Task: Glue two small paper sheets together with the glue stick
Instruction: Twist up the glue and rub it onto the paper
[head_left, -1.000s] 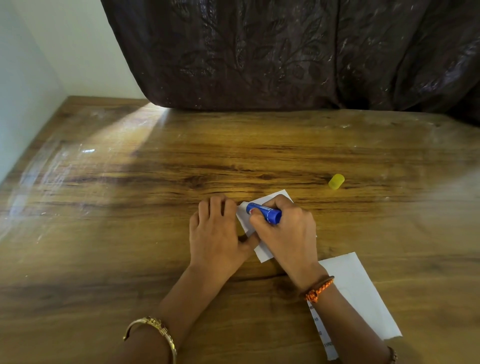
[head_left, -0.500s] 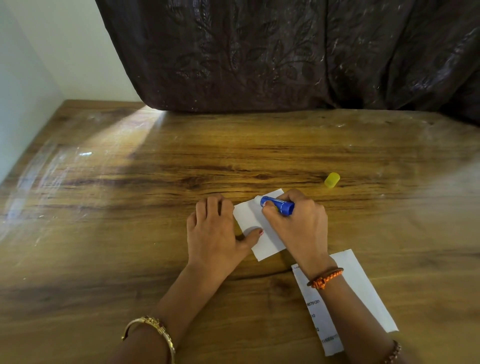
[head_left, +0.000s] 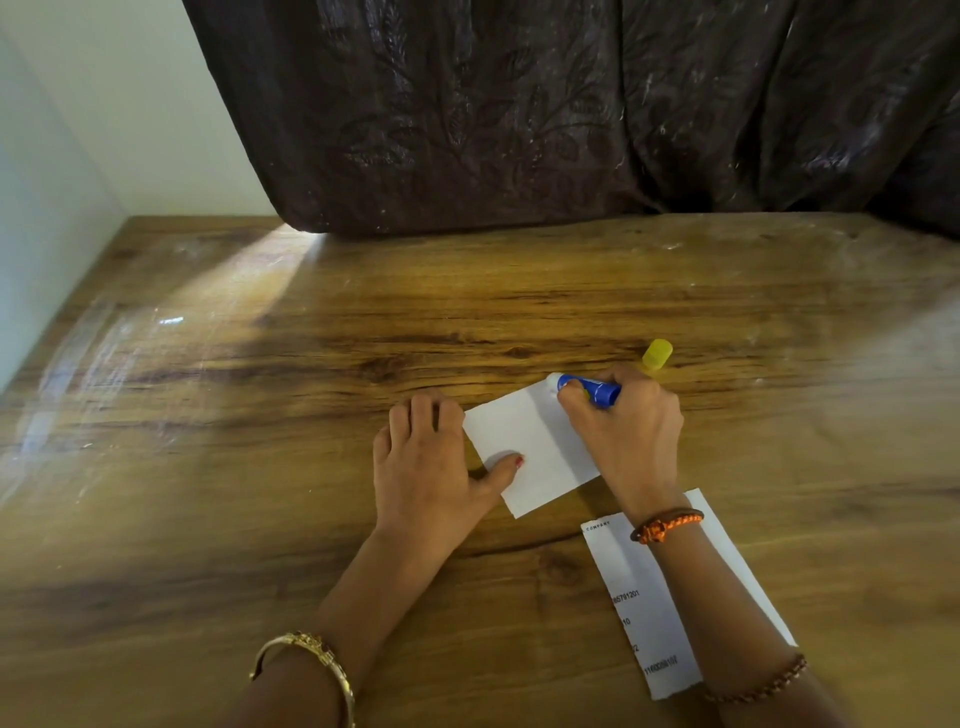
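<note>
a wooden table (head_left: 260, 467) seen from above. near its centre lies a small white paper sheet (head_left: 524, 441). the left hand (head_left: 431, 467) rests flat and open at the sheet's 9 o'clock edge, thumb pressing on the paper. the right hand (head_left: 628, 421) is closed around a blue glue stick (head_left: 589, 388), its white tip touching the sheet's 1 o'clock corner. a yellow cap (head_left: 657, 354) lies at 1 o'clock, just beyond the hand. a second, printed paper sheet (head_left: 639, 597) lies at 5 o'clock, partly under the right forearm.
</note>
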